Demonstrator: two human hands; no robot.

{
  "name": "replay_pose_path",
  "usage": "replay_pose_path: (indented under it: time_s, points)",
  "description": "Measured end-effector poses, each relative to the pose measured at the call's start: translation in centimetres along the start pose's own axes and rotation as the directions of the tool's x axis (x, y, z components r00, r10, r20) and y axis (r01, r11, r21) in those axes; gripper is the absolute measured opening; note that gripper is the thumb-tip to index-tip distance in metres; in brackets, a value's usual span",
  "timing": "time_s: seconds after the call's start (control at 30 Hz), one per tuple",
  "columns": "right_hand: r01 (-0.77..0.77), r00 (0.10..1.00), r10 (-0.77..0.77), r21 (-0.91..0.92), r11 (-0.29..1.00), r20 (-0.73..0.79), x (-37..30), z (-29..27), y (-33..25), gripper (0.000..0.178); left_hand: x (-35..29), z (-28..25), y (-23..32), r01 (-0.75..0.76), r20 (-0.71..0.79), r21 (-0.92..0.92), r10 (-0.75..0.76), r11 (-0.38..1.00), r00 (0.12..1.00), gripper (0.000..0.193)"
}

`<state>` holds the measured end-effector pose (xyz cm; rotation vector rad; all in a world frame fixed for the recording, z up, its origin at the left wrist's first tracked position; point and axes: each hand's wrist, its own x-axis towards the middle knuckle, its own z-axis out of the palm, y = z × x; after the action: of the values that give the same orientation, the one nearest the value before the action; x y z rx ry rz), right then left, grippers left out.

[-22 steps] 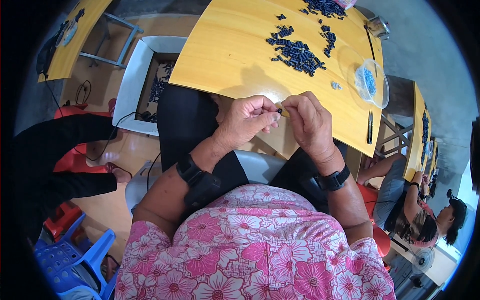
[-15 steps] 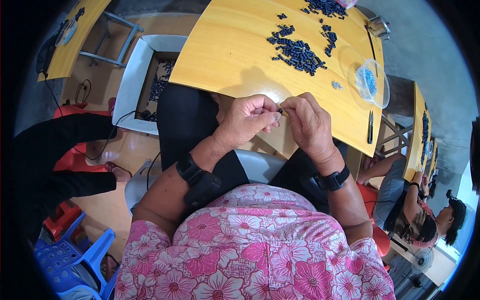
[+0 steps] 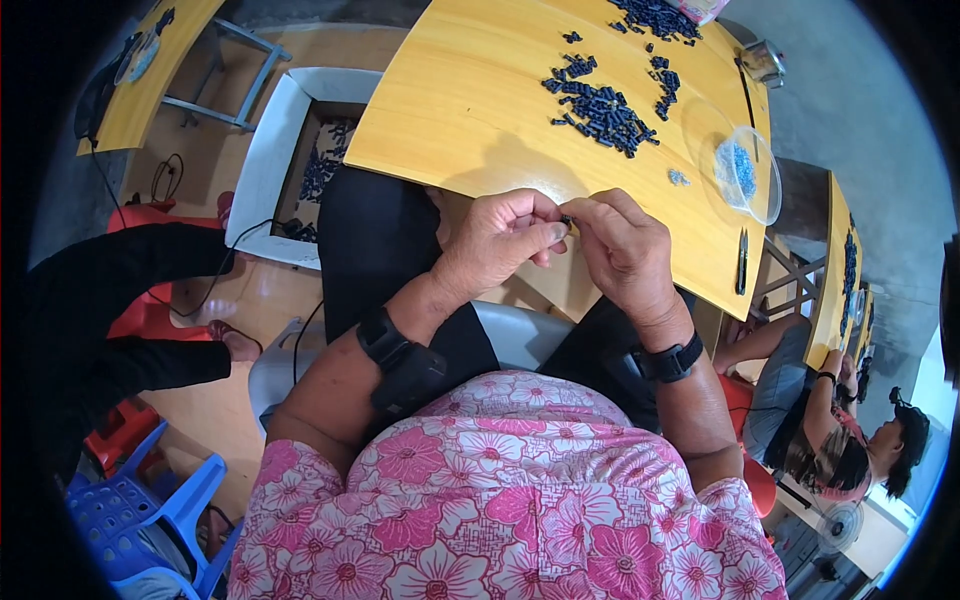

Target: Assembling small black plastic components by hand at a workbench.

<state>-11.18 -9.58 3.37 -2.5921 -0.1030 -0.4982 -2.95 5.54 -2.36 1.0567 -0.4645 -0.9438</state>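
Note:
Just off the near edge of the yellow table [image 3: 450,130], my two hands meet over my lap. My left hand [image 3: 497,238] pinches a small black part [image 3: 566,221] between thumb and fingers; most of it is hidden. From the other side my right hand [image 3: 628,245] has its thumb and forefinger closed at the same part; whether it holds a second tiny piece I cannot make out. Beyond the hands lies a pile of small black cylindrical parts [image 3: 605,115]. To the right are a few small clear pieces [image 3: 679,177] and a clear round tub [image 3: 770,190] with blue bits [image 3: 738,170] inside.
Black tweezers [image 3: 742,262] lie near the table's right edge, with a metal can [image 3: 764,64] farther back. More black parts [image 3: 660,18] lie at the far side. An open white box [image 3: 262,165] with black parts stands at left. Another person [image 3: 835,430] sits at right.
My hands stay together at the small black part, the right hand turned slightly and shifted a little right. The view has shifted slightly, moving the table a bit to the right.

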Motion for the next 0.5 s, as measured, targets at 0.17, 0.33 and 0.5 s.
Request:
replay_pose_path:
  time_s: [0.17, 0.33, 0.5]
  points:
    - [-0.025, 1.0, 0.024, 0.103, 0.994, 0.005, -0.04, -0.22, -0.28, 0.027, 0.09, -0.15, -0.11, 0.012, 0.0, 0.018, -0.012, 1.0, 1.0, 0.009]
    - [-0.153, 0.987, 0.158, 0.286, 0.946, 0.008, -0.13, -0.02, -0.39, 0.018, 0.14, -0.29, -0.27, 0.003, 0.017, 0.022, -0.003, 1.0, 1.0, 0.01]
    - [-0.214, 0.976, 0.216, 0.333, 0.918, 0.032, -0.34, 0.18, -0.33, 0.017, 0.07, -0.14, -0.39, -0.023, -0.008, 0.043, 0.023, 0.999, 1.0, 0.011]
